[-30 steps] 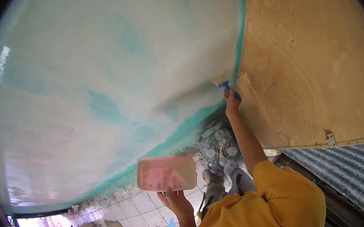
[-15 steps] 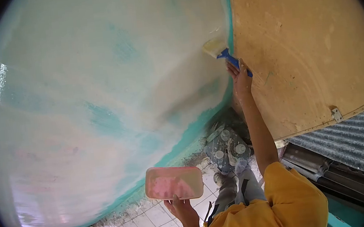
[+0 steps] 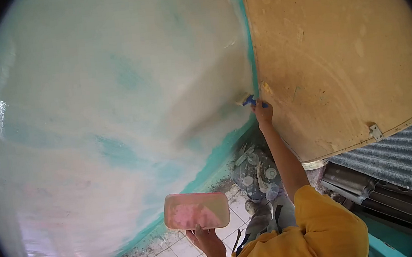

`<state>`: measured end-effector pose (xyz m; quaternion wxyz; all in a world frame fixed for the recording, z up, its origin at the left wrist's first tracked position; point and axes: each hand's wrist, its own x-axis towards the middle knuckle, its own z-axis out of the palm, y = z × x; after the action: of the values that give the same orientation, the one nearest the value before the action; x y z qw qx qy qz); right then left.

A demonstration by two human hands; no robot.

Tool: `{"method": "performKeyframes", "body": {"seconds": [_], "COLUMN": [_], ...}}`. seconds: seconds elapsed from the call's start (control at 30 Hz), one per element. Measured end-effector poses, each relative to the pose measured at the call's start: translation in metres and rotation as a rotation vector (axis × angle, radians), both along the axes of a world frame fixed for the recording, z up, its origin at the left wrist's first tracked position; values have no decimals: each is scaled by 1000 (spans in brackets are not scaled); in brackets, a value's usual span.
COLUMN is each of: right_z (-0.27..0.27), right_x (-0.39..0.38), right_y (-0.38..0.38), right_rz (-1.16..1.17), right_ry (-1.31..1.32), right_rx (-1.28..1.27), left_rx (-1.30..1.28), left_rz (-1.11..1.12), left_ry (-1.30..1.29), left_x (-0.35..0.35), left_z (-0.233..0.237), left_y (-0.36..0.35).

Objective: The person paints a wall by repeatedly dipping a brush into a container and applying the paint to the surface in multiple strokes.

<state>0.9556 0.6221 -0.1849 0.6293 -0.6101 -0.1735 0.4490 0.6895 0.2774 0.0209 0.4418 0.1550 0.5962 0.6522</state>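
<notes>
A paintbrush (image 3: 248, 100) with a blue handle and pale bristles is in my right hand (image 3: 264, 112), fingers closed around the handle. Its bristles are at the pale-coated wall (image 3: 160, 78), just left of the turquoise strip along the wall's right edge. Low in the view, my left hand (image 3: 205, 240) grips the near edge of a shallow rectangular plastic tub (image 3: 218, 205), thumb over the rim. Pink-white paint (image 3: 190, 214) covers part of the tub's bottom. Turquoise patches show through the wall's coat, and a turquoise band runs along its lower edge.
A tan board (image 3: 329, 55) with a metal bracket (image 3: 375, 131) adjoins the wall on the right. Corrugated sheeting (image 3: 394, 154) lies beneath it. A paint-spattered dark plastic stand (image 3: 251, 176) is near my feet, on white floor tiles (image 3: 184, 253).
My right hand has moved downward with the paintbrush along the wall's right edge. The tub stays in my left hand at nearly the same place. The view has shifted slightly.
</notes>
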Motion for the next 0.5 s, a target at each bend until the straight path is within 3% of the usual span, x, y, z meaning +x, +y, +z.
{"method": "performKeyframes", "body": {"seconds": [0.13, 0.17, 0.2, 0.27, 0.33, 0.4, 0.5], "right_z": [119, 145, 163, 185, 182, 149, 78], "right_x": [12, 16, 21, 37, 47, 46, 40], "right_y": [9, 10, 9, 5, 5, 8, 9], "right_rz": [-37, -72, -106, -77, -44, -66, -49], "right_ry": [-16, 53, 123, 213, 304, 407, 333], "right_rx": [176, 345, 514, 557, 597, 570, 421], "left_rx": [33, 34, 36, 40, 45, 56, 70], "left_rz": [-4, 1, 12, 31, 54, 60, 80], "left_ry": [-3, -6, -6, -10, -30, -35, -35], "left_x": [19, 24, 27, 39, 51, 62, 79], "left_z": [8, 7, 5, 5, 10, 12, 16], "left_y": [11, 12, 15, 20, 28, 32, 36]}}
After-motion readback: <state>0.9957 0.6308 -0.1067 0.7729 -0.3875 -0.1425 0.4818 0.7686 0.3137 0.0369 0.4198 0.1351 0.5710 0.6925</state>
